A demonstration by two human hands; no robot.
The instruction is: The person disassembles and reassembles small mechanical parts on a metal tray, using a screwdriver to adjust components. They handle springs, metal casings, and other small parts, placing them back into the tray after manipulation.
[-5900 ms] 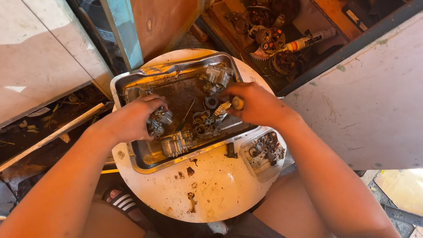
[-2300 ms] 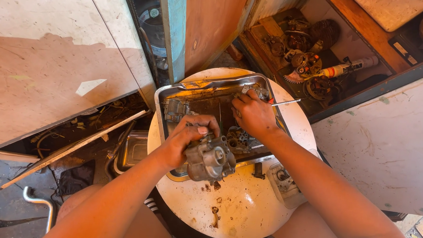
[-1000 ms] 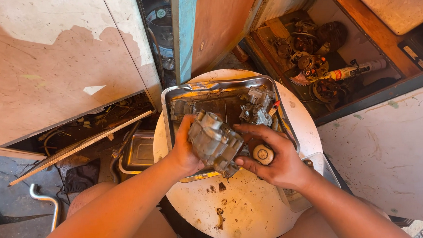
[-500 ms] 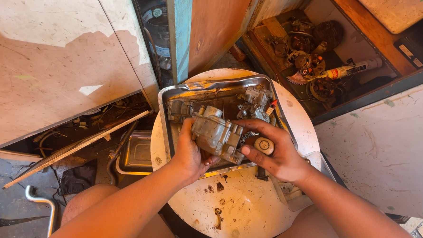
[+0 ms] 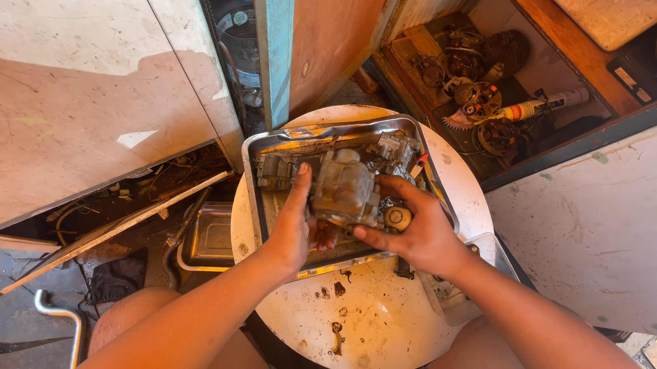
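Note:
A grimy metal carburettor body [image 5: 343, 187] is held over a dented steel tray [image 5: 256, 148] that rests on a round white stool top [image 5: 381, 327]. My left hand [image 5: 297, 224] grips its left side, thumb up along the casting. My right hand [image 5: 415, 229] holds its right side from below, fingers near a round brass-coloured part [image 5: 398, 218]. More dirty engine parts [image 5: 396, 147] lie in the tray behind it.
A wooden box of old gears and parts [image 5: 473, 95] with a spray can [image 5: 546, 105] sits at the upper right. A second, smaller tray [image 5: 212, 238] lies on the floor left of the stool. Pale boards flank both sides. My knees sit under the stool.
My left hand lifted the carburettor body out of the tray; my right hand left the tray's parts and joined it. Both hands have since turned it and moved it up over the tray.

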